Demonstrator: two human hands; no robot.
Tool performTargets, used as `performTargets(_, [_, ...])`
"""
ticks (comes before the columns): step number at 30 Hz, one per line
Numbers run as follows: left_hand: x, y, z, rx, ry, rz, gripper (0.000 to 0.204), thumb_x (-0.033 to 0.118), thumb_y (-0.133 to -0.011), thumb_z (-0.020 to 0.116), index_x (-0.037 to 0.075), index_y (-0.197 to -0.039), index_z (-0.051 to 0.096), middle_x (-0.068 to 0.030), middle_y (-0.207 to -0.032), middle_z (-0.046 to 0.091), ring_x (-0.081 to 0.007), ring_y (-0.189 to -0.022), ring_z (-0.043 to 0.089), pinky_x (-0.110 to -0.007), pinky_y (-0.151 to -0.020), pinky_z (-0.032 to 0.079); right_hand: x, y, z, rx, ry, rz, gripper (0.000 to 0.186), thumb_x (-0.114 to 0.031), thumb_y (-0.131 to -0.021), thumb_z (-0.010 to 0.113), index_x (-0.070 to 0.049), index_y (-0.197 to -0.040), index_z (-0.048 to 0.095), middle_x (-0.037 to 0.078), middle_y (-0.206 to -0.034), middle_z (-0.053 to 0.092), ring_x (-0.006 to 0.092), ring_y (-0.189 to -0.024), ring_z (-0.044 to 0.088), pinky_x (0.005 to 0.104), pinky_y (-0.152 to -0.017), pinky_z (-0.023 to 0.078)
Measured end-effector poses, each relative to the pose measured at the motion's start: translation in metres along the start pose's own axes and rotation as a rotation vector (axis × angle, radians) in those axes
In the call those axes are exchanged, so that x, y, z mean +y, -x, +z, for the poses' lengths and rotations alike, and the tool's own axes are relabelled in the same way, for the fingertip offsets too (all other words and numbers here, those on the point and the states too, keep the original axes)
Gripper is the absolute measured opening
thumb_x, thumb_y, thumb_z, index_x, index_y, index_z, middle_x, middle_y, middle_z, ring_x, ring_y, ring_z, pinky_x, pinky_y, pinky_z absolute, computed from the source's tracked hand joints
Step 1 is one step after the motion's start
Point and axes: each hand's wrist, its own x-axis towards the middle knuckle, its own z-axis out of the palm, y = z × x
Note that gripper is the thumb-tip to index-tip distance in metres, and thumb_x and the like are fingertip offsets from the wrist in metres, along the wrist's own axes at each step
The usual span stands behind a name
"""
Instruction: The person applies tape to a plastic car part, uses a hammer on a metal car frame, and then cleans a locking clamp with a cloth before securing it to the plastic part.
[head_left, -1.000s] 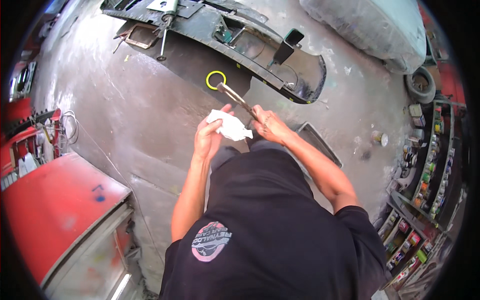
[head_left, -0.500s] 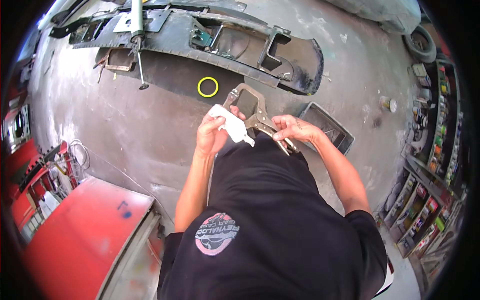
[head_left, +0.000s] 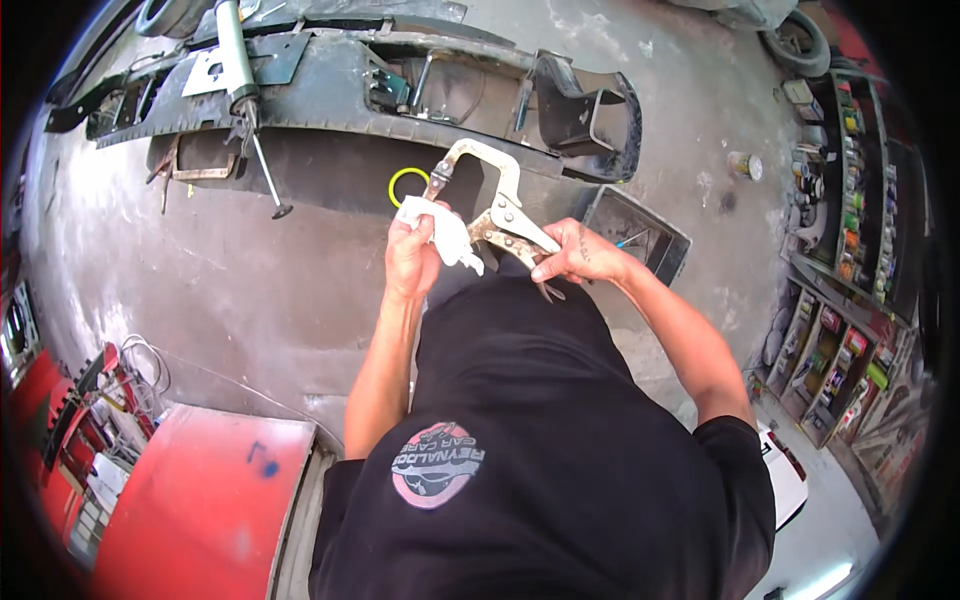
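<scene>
In front of my body I hold a worn metal locking C-clamp point(head_left: 508, 180), its curved jaw pointing away from me. My right hand point(head_left: 583, 254) is closed around its handles at the lower right. With my left hand point(head_left: 411, 255) I pinch a crumpled white cloth point(head_left: 447, 235) close to the clamp's left jaw end. The cloth hides part of my left fingers, and I cannot tell whether they also touch the jaw. Just beyond my left hand, a yellow-green ring point(head_left: 398, 188) lies on the floor, partly covered by the clamp and cloth.
A long dark bumper point(head_left: 330, 100) stretches across the far side, with a caulking gun point(head_left: 236, 62) on it. To the right sits a grey bin point(head_left: 675, 262) holding tools. A can point(head_left: 744, 166) stands farther right, near stocked shelves point(head_left: 850, 200). A red panel point(head_left: 205, 490) occupies the lower left.
The clamp has turned slightly in my hands, with its jaw now farther away. The white cloth has shifted up and left along with my left hand. My view has also swung a little.
</scene>
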Motion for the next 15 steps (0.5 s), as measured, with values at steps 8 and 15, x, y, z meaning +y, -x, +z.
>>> performTargets(8, [-0.011, -0.013, -0.003, -0.006, 0.058, -0.019, 0.029, 0.016, -0.095, 0.074, 0.007, -0.120, 0.062, -0.0109, -0.109, 0.071, -0.0266, -0.100, 0.069, -0.042, -0.091, 0.057, 0.019, -0.004, -0.005, -0.242, -0.584, 0.019, 0.060, -0.023, -0.087, 0.076, 0.001, -0.138, 0.055, 0.017, -0.101, 0.073, 0.0156, -0.075, 0.065, 0.0289, -0.069, 0.055])
performTargets(15, [-0.036, -0.037, -0.015, -0.055, 0.002, -0.090, 0.033, 0.017, -0.096, 0.074, 0.003, -0.123, 0.062, -0.0117, -0.110, 0.071, -0.0273, -0.096, 0.071, -0.041, -0.084, 0.060, 0.014, -0.009, -0.030, -0.379, -0.652, 0.023, 0.073, -0.006, -0.083, 0.064, -0.004, -0.151, 0.039, 0.026, -0.125, 0.064, 0.0399, -0.113, 0.068, 0.0514, -0.088, 0.062])
